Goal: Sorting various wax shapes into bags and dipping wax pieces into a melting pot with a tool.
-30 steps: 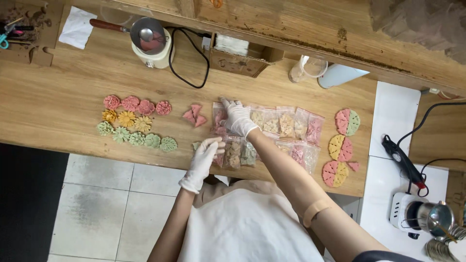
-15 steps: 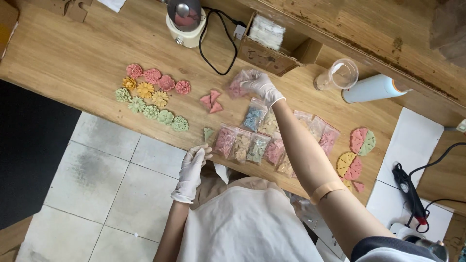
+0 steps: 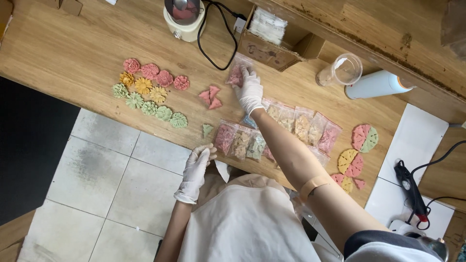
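right hand (image 3: 250, 92): off bag rows, now far on pink bag (image 3: 237, 75) | left hand (image 3: 196, 167): withdrawn to table edge

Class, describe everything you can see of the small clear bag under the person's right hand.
The small clear bag is a see-through plastic pouch with pinkish pieces inside, too small to make out singly. It lies flat on the wooden table, just in front of an open cardboard box and beside a black cable. The gloved right hand rests its fingertips on the bag's near edge. It sits apart from the other filled bags nearer the person.
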